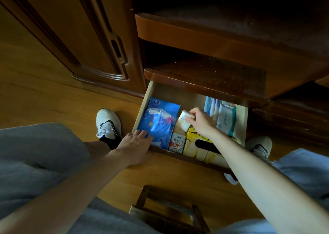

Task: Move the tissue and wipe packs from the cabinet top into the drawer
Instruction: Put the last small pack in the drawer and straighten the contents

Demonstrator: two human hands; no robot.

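Right hand (201,120) fingers pinch a small pack (185,120) over the drawer (243,119); left hand (136,143) fingers rest spread on its front edge.

Wooden floor (44,94) fills the left side. Carved cabinet door (74,30) stands at top left. Two white sneakers (108,123) rest on the floor w/ grey trouser legs (35,155) nearer. Small wooden stool (169,214) at the bottom edge.

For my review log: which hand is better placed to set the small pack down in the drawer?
Right. The right hand already pinches the small pale pack over the drawer's middle gap, while the left hand rests on the blue pack at the front edge.
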